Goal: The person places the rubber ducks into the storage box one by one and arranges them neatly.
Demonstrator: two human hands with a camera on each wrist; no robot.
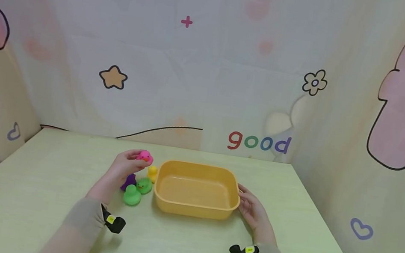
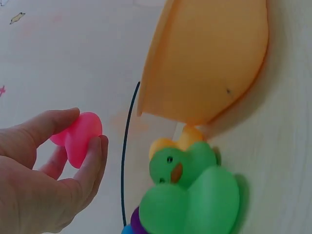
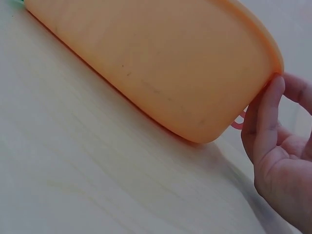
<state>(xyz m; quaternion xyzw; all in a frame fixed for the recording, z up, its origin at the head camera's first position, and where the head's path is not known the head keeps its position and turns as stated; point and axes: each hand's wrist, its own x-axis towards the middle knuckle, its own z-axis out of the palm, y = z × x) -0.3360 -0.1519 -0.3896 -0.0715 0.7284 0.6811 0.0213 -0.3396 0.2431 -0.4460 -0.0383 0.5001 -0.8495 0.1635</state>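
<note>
My left hand [image 1: 124, 166] pinches a pink rubber duck [image 1: 145, 157] between thumb and fingers, held up above the table. In the left wrist view the pink duck [image 2: 83, 139] shows in the fingertips. Below and beside that hand sit two green ducks [image 1: 132, 195], a yellow duck [image 1: 152, 173] and a purple one [image 1: 129, 182], partly hidden by the hand. A yellow-orange plastic basin [image 1: 194, 211] stands right of the ducks, its inside bare. My right hand [image 1: 253, 209] rests its fingers against the outside of the basin's right end, under the rim.
A pale wooden table [image 1: 177, 248] carries everything. Printed cloth [image 1: 209, 80] hangs behind it and at both sides. A bit of something blue [image 2: 127, 229] peeks out beside the purple duck. Each wrist wears a black camera [image 1: 115, 223].
</note>
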